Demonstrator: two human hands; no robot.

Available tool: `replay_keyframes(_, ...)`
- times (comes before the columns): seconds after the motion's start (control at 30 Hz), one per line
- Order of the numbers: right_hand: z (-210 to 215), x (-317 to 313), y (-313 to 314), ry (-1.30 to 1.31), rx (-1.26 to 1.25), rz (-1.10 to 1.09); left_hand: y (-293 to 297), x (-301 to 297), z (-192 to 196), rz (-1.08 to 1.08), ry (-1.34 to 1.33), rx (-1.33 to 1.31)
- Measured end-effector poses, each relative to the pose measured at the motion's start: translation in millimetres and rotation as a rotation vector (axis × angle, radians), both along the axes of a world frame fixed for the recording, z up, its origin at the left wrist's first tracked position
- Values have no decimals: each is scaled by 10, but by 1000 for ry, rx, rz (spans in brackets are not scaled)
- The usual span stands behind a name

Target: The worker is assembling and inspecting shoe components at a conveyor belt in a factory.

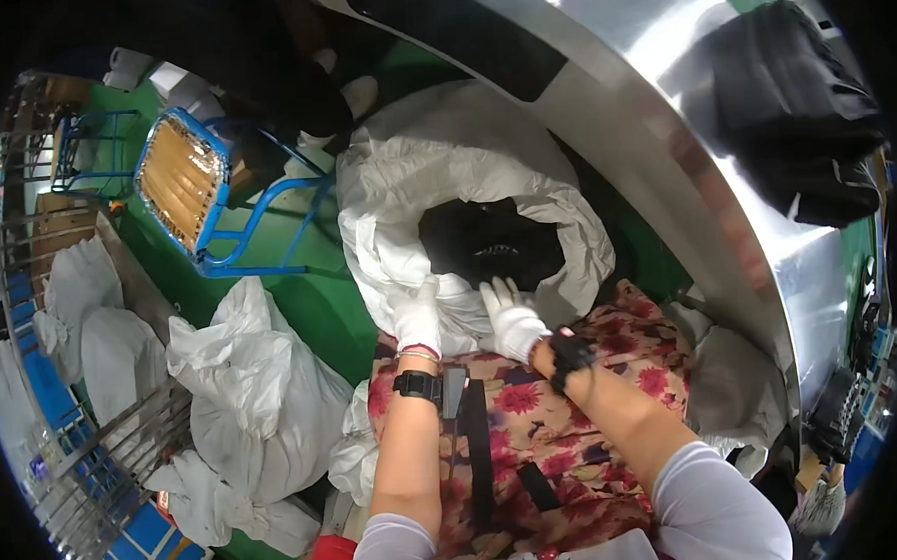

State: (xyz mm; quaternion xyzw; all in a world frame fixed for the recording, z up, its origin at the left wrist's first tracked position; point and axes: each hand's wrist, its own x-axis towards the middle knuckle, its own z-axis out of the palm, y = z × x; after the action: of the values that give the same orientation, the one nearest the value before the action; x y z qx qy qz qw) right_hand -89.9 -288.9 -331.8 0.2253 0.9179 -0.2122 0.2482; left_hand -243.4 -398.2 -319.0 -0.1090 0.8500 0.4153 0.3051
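Observed from beside the worker, largest item first.

1. Curved steel machine housing [662,121]: sweeps from 12 o'clock to 4 o'clock, polished, with a dark garment [792,115] draped over it at 2 o'clock.

2. Large white sack [414,171]: stands on the green floor [310,306] just above frame centre, directly ahead of the worker. Its mouth is rolled down into a thick collar, and dark fabric [487,240] fills the opening. Judgement: the sack is thin, soft and limp, with no stiffness of its own; the material looks smooth and likely to slide through gloves. It is not fragile. Filled, it will probably be bulky and sag when lifted. The rolled collar offers the firmest hold, taken at 2 opposite points.

3. Other white bags [243,389]: heaped at 8 o'clock beside a wire rack [96,466].

4. Blue-framed trolley [189,186]: at 10 o'clock, well apart from the sack.

5. Floral apron [575,425]: across the worker's lap at 6 o'clock.

6. Left hand [417,319]: white-gloved, a black wrist device below it, fingers curled down onto the near collar of the sack, pressing or pinching it; the exact hold is hidden.

7. Right hand [511,317]: white-gloved, fingers spread fairly wide and laid flat on the collar just beside the dark fabric, gripping nothing that I can see.
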Motion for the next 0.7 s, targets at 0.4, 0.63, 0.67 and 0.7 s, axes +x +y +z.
replay_keyframes(0.4, -371, 285, -384, -262, -508, 260, 93, 574, -433, -133, -537, -289)
replay_keyframes(0.63, 812, 178, -109, 0, -466, 196, -633, 815, -955, -367, -413, 70)
replay_keyframes(0.67, 963, 93, -144, 28, -486, 214, -868, 795, -1018, -432, -108, 97)
replay_keyframes(0.7, 1028, 161, -38, 68, -485, 165, -665, 854, -904, -444, -124, 124)
